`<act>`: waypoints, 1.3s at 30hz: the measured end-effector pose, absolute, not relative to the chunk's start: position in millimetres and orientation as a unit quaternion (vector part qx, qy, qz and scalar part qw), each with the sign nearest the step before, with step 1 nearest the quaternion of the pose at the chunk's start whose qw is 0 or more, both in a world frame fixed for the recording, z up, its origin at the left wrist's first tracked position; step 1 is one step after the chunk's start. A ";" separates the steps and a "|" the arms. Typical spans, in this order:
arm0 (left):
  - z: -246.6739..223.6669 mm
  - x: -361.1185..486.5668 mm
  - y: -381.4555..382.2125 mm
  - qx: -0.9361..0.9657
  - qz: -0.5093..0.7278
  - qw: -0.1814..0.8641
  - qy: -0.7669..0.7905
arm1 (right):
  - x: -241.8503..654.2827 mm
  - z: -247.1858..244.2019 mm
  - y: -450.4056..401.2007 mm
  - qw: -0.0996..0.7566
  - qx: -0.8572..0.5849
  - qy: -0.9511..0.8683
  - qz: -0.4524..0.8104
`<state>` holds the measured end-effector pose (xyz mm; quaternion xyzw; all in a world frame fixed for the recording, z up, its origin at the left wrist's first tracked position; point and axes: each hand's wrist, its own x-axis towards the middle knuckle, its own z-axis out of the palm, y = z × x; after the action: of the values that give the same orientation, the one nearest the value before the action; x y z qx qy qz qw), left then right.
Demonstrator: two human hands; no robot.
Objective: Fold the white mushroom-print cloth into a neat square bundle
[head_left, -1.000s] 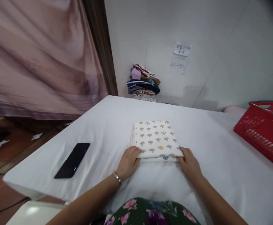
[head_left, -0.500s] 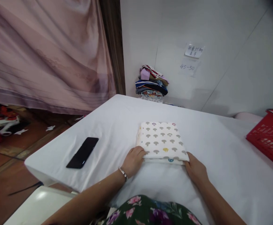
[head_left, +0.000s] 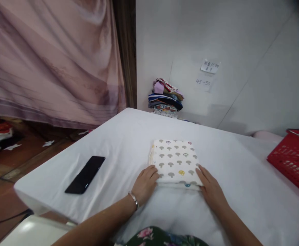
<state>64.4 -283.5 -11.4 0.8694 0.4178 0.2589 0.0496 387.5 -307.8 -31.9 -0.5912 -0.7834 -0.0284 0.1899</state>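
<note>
A folded white cloth (head_left: 176, 160) printed with grey mushrooms, plus a few in yellow, blue and red, lies flat on the white-covered table in front of me. My left hand (head_left: 144, 182), with a silver bracelet at its wrist, rests at the near left corner, its fingers lying on the edge. Along the near right side, my right hand (head_left: 212, 188) lies with fingers stretched out over the cloth's edge. Neither hand grips the cloth. Layers show along its left and near edges; the undersides of both hands are hidden.
A black phone (head_left: 85, 175) lies to the left on the table (head_left: 129, 136). A red plastic basket (head_left: 294, 160) stands at the right. Beyond the far edge, a pile of folded clothes (head_left: 166, 97) sits against the wall. A pink curtain (head_left: 54, 61) hangs at the left.
My right hand has let go of the near right corner and slid up, fingers now flat on the right edge. The left hand stays at its corner. The view has tilted slightly upward.
</note>
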 end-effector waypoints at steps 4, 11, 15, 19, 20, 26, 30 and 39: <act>-8.8 58.0 -283.5 0.868 0.269 0.059 0.414 | 392.7 -39.8 -312.8 0.209 -0.590 -0.779 0.035; 29.9 71.3 -250.8 0.840 0.307 0.091 0.438 | 375.9 11.8 -297.0 0.230 -0.581 -0.759 0.186; 31.8 106.4 -213.3 0.850 0.258 0.042 0.457 | 340.2 41.7 -243.0 0.224 -0.617 -0.743 0.132; 5.1 119.9 -196.9 0.850 0.157 0.044 0.500 | 322.5 26.6 -196.6 0.131 -0.658 -0.739 0.063; -1.6 118.6 -196.7 0.852 0.151 0.041 0.499 | 323.2 18.4 -190.8 0.110 -0.669 -0.733 0.058; -17.0 108.6 -201.5 0.858 0.185 0.013 0.479 | 335.3 -11.8 -189.4 0.095 -0.677 -0.729 0.037; -10.8 109.5 -194.4 0.854 0.183 0.048 0.485 | 333.7 -6.8 -187.8 0.094 -0.679 -0.726 0.056; -1.6 109.3 -147.8 0.803 0.169 0.093 0.564 | 340.9 -0.8 -147.5 0.115 -0.704 -0.694 0.103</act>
<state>109.3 -147.8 -1.6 0.8028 0.5644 0.1686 0.0926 340.9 -147.5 -0.8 -0.7036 -0.6936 0.1030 0.1154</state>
